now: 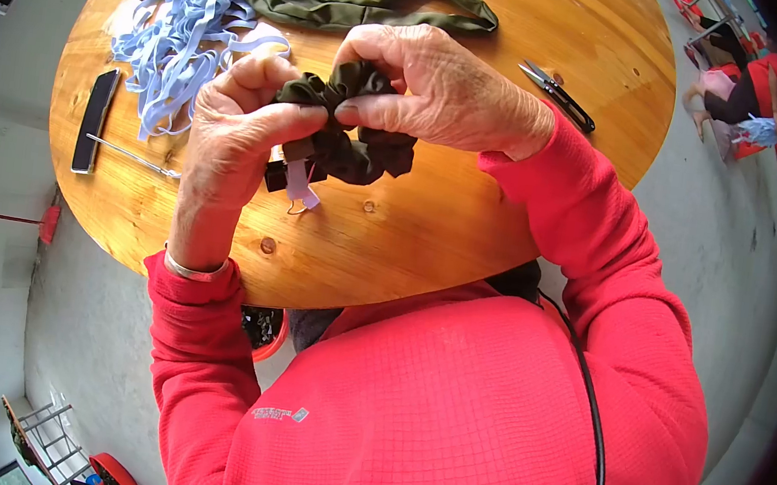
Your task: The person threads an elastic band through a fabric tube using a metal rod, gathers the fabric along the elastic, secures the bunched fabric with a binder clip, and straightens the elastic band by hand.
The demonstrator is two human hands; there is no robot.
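A dark green gathered scrunchie (360,158) is held up above the wooden table (407,245) between my two hands. My left hand (239,125) pinches its left side between thumb and fingers. On the scrunchie's right and upper side, my right hand (435,90) is closed, thumb pressing on the cloth. The two thumb tips almost meet at its top. Below my left fingers hangs a pale purple clip (299,184) with a wire loop, beside a black piece whose kind I cannot make out.
A heap of light blue elastic bands (187,38) lies at the back left, with long dark green fabric tubes (357,11) behind. Black thread snips (563,101) lie at the right. A black phone-like slab (96,121) and a thin metal rod (135,156) lie left. Another person (751,92) sits far right.
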